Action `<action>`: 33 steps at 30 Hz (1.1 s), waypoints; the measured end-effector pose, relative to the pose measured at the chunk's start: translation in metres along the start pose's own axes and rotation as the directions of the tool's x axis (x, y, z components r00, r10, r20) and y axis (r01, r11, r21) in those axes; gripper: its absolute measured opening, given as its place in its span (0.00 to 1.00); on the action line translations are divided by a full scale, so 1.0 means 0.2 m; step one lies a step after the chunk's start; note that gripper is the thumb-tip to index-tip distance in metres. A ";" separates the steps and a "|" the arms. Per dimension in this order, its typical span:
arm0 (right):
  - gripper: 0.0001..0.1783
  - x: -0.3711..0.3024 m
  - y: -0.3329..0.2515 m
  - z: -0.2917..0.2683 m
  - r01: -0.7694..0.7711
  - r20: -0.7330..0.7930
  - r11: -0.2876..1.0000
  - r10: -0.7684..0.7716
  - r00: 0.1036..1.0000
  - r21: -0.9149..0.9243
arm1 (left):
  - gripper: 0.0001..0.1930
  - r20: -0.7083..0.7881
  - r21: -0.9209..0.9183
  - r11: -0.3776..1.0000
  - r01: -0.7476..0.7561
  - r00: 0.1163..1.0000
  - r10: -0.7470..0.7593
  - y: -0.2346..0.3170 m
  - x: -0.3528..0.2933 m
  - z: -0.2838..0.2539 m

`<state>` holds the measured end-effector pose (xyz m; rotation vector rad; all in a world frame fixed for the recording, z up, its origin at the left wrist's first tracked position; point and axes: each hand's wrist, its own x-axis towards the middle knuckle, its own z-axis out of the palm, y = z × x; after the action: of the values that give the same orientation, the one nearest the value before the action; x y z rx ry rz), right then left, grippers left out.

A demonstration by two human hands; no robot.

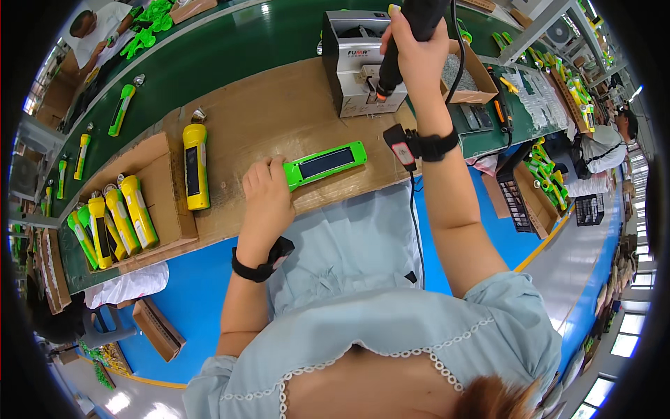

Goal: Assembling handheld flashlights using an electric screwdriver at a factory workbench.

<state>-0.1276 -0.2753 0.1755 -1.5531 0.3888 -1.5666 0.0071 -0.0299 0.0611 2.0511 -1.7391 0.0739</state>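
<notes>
My left hand [269, 192] is closed round the left end of a green flashlight [349, 155], which lies on the cardboard with its dark panel facing up. Raised at the right, my right hand [422, 59] grips a black electric screwdriver [423, 15]. Its orange-collared tip points down to the front of a grey screw feeder [347, 80]; whether a screw sits on the bit is too small to tell. Left of my left hand, a yellow flashlight [196, 167] stretches away from me on the cardboard.
A cardboard sheet [272, 98] covers part of the green bench. An open carton [171, 185] of flashlights sits at the left, and a small carton [481, 80] of tiny parts at the right. An orange-black tool [502, 112] lies beyond. Co-workers [105, 31] are at far left and right.
</notes>
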 end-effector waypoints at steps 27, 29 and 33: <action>0.22 -0.50 -0.13 0.44 -0.142 0.143 0.938 0.101 0.985 0.316 | 0.30 -0.036 -0.103 0.995 -0.006 0.999 0.002 0.01 -0.03 0.01; 0.17 -0.50 -0.17 0.42 -0.106 0.166 0.954 0.060 0.984 0.282 | 0.31 -0.051 -0.107 0.994 -0.007 0.999 0.002 0.03 -0.04 0.00; 0.19 -0.49 -0.23 0.38 -0.197 0.242 0.935 0.126 0.962 0.296 | 0.32 -0.097 -0.105 0.994 -0.041 0.995 0.031 0.03 -0.06 0.03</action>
<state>-0.0887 -0.1496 0.1595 -1.3848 0.1277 -1.2441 -0.0020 -0.0224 0.0531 1.9087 -1.6848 0.0864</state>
